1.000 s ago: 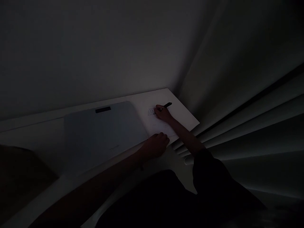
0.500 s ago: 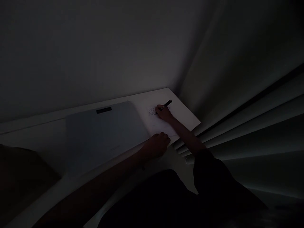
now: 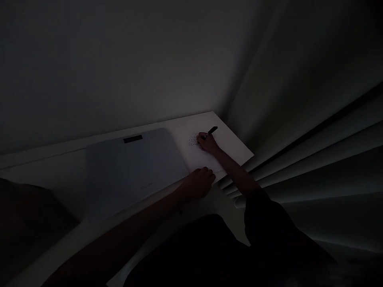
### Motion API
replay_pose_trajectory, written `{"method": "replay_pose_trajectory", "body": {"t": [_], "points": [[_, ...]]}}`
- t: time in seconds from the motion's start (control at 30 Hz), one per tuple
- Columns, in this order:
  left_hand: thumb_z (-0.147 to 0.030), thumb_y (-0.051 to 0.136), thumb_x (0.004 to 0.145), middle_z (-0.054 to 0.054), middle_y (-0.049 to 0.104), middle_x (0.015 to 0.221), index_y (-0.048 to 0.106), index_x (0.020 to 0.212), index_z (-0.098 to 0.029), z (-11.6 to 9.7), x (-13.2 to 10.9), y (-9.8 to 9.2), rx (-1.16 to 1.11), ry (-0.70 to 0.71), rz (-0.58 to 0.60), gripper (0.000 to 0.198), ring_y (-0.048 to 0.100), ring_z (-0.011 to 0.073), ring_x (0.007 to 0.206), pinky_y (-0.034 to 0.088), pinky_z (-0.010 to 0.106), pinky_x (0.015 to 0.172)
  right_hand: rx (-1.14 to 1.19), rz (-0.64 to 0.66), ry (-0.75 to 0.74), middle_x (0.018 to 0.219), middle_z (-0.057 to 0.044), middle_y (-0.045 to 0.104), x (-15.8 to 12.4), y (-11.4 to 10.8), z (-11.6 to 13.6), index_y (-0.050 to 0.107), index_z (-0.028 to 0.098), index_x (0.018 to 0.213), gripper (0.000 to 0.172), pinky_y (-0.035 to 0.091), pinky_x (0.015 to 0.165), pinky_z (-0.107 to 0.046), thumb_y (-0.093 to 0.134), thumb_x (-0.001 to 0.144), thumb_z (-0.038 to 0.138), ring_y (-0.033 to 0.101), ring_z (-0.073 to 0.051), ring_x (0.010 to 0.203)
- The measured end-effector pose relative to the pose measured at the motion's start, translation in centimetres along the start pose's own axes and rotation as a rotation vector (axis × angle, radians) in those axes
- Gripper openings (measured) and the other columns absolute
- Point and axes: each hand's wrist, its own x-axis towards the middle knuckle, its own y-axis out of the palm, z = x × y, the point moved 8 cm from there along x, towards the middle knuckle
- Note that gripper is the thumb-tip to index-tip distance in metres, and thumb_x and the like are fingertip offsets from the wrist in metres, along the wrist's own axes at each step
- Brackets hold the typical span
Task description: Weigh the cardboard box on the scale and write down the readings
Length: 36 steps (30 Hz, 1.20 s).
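Note:
Near the right end of the white desk [image 3: 231, 143], my right hand [image 3: 207, 142] is closed around a dark pen [image 3: 212, 130] that slants up to the right. It rests on a pale sheet of paper [image 3: 203, 160] with rows of small dark marks just left of the fingers. My left hand [image 3: 202, 180] lies at the desk's front edge, by the lower part of the paper, with its fingers curled in. Whether anything is under those fingers is too dark to tell.
A flat grey-blue panel [image 3: 134, 171] with a small black strip [image 3: 133, 138] near its back edge covers the desk's middle. A dark object [image 3: 32, 215] stands at the left. Behind is a wall; folded curtains [image 3: 299, 171] hang at the right.
The view has shifted very slightly, so the desk items appear a little further right. My right hand still grips the pen, and my left hand has stayed at the edge.

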Motion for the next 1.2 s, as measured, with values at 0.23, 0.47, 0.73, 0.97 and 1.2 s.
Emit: {"method": "replay_pose_trajectory", "body": {"t": [0.23, 0.47, 0.73, 0.97, 1.2], "points": [[-0.022, 0.044, 0.095, 0.011, 0.056, 0.101, 0.056, 0.101, -0.014, -0.1, -0.1, -0.1, 0.0, -0.002, 0.016, 0.016, 0.05, 0.0245, 0.093, 0.042, 0.037, 0.072, -0.145, -0.23, -0.125, 0.063, 0.002, 0.053, -0.4, -3.3, 2.1, 0.046, 0.02, 0.078, 0.037, 0.041, 0.064, -0.022, 0.047, 0.092, 0.054, 0.052, -0.012, 0.062], [-0.02, 0.043, 0.093, 0.012, 0.055, 0.108, 0.056, 0.105, -0.014, -0.2, -0.2, -0.2, 0.034, 0.013, 0.028, 0.018, 0.049, 0.0246, 0.095, 0.042, 0.037, 0.073, -0.403, -0.016, -0.482, 0.112, -0.01, 0.06, -0.4, -1.9, 3.5, 0.06, 0.015, 0.109, 0.026, 0.041, 0.094, -0.029, 0.039, 0.094, 0.02, 0.054, -0.019, 0.107], [-0.021, 0.04, 0.096, 0.01, 0.054, 0.1, 0.055, 0.101, -0.014, -0.2, -0.2, -0.4, 0.043, 0.027, -0.013, 0.017, 0.048, 0.0232, 0.087, 0.038, 0.036, 0.068, -0.883, 0.108, -0.527, 0.11, -0.011, 0.059, -0.6, 0.4, 3.1, 0.064, 0.014, 0.119, 0.039, 0.04, 0.087, -0.031, 0.039, 0.092, 0.003, 0.051, -0.021, 0.1], [-0.022, 0.036, 0.097, 0.011, 0.054, 0.098, 0.056, 0.101, -0.013, -0.4, -0.2, -0.1, 0.062, 0.035, -0.019, 0.023, 0.047, 0.0234, 0.087, 0.036, 0.036, 0.067, -1.022, 0.148, -0.552, 0.112, -0.014, 0.058, -0.7, 1.0, 2.3, 0.063, 0.021, 0.131, 0.045, 0.04, 0.085, -0.037, 0.041, 0.094, 0.008, 0.049, -0.026, 0.1], [-0.025, 0.042, 0.096, 0.012, 0.057, 0.1, 0.058, 0.106, -0.012, -0.5, -0.2, 0.2, 0.079, 0.065, -0.063, 0.023, 0.05, 0.0228, 0.088, 0.037, 0.034, 0.069, -0.971, 0.026, -0.521, 0.113, -0.014, 0.057, -0.8, 0.1, 2.8, 0.049, 0.019, 0.142, 0.055, 0.039, 0.085, -0.038, 0.033, 0.091, 0.007, 0.049, -0.026, 0.101]]}}
